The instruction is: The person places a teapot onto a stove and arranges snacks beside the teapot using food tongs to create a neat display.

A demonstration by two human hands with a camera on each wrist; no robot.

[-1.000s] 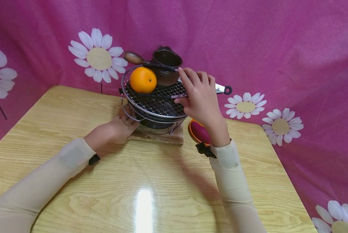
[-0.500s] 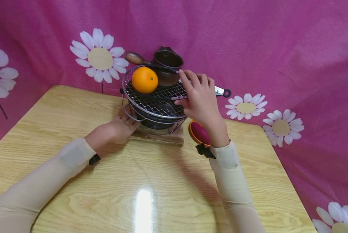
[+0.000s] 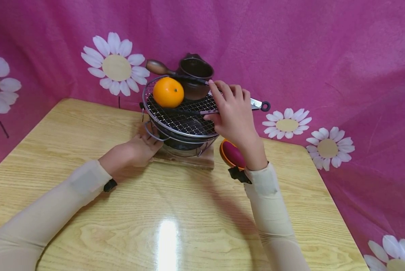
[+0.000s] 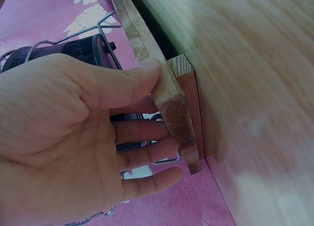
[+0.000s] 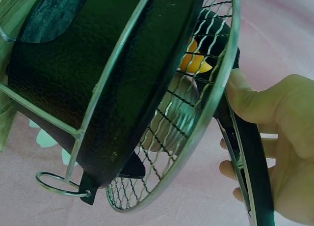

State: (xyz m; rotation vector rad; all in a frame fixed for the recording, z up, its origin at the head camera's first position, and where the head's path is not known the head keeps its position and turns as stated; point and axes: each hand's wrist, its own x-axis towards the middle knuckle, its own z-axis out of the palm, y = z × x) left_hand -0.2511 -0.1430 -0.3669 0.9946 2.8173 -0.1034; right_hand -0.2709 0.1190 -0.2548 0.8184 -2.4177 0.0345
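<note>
My right hand (image 3: 234, 111) holds a pair of black-armed tongs (image 5: 260, 172) over a small round tabletop grill. Spread apart, the tongs' arms lie on either side of an orange (image 3: 168, 92) on the wire grate (image 3: 189, 124). Behind the orange stands a dark brown pot (image 3: 195, 69) with a wooden handle (image 3: 156, 67) pointing left. My left hand (image 3: 134, 150) is at the front left corner of the wooden board (image 4: 176, 108) under the grill. In the left wrist view, its thumb lies on the board's edge, with fingers on the other side.
A dark pink oval object with an orange rim (image 3: 232, 153) lies right of the grill, partly hidden by my right wrist. The grill's wire side handle (image 3: 153, 133) sticks out above my left fingers. A pink flowered cloth (image 3: 290, 56) hangs behind the wooden table (image 3: 121, 233).
The scene shifts slightly right in the head view. The tongs tilt and shift very slightly. Both hands keep nearly the same places, and the orange stays on the grate.
</note>
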